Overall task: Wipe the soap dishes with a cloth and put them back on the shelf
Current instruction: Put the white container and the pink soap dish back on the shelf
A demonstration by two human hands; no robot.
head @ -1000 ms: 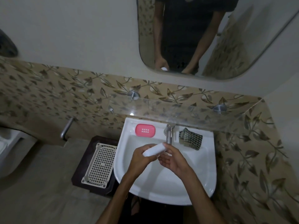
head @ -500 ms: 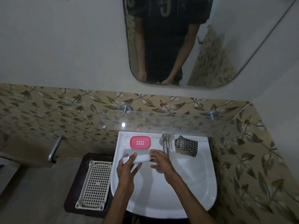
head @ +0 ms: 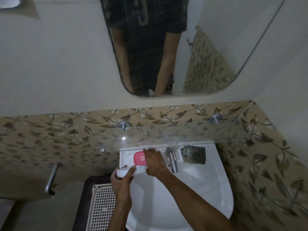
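My left hand (head: 122, 181) grips a white soap dish (head: 129, 170) over the left rim of the white basin (head: 208, 194). My right hand (head: 155, 162) reaches forward with straight fingers lying over the right part of a pink soap dish (head: 139, 158), which sits on the basin's back ledge. A checked cloth (head: 195, 155) lies folded on the ledge right of the tap (head: 172, 158). The glass shelf (head: 183, 135) hangs on the wall just above the ledge, with nothing on it.
A mirror (head: 166, 47) fills the wall above the shelf and reflects a person's torso. A white perforated basket (head: 102, 207) sits on a dark stand left of the basin. A metal handle (head: 51, 178) sticks out of the tiled wall at left.
The view has tilted upward. My left hand carried the white dish left and toward the ledge. My right hand let go of it and reached forward onto the pink dish.
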